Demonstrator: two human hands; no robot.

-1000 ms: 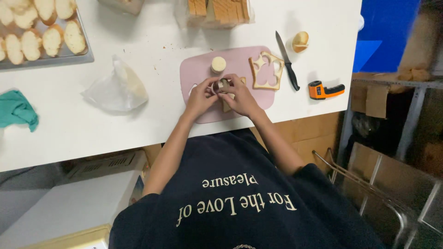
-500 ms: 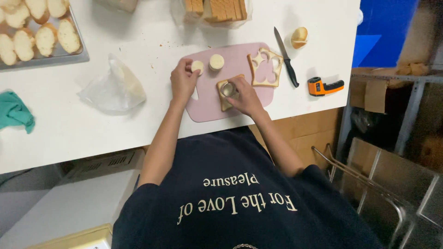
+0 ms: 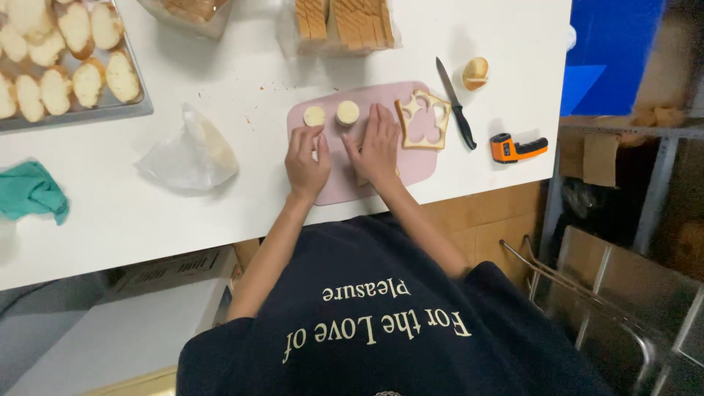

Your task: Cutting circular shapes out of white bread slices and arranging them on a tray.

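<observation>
A pink cutting board [image 3: 411,165] lies on the white table. My left hand [image 3: 306,158] rests on the board's left part, fingers spread and holding nothing, its fingertips just below a small cut bread round [image 3: 314,116]. A second, thicker round [image 3: 347,112] stands beside it. My right hand [image 3: 378,143] lies flat, palm down, pressing on a bread slice [image 3: 361,178] that it almost fully hides. What is under the palm cannot be seen. A slice with round holes cut out of it [image 3: 424,121] lies on the board's right end.
A black-handled knife [image 3: 456,114], a piece of bread roll [image 3: 475,72] and an orange handheld thermometer [image 3: 517,147] lie to the right. Stacked toast slices [image 3: 345,22] stand at the back. At the left are a tray of baguette slices [image 3: 136,110], a plastic bag [image 3: 187,154] and a teal cloth [image 3: 29,191].
Both hands worked together at the slice; then my left hand set a bread round at the board's far left and drew back. My right hand went from gripping a round cutter to pressing flat.
</observation>
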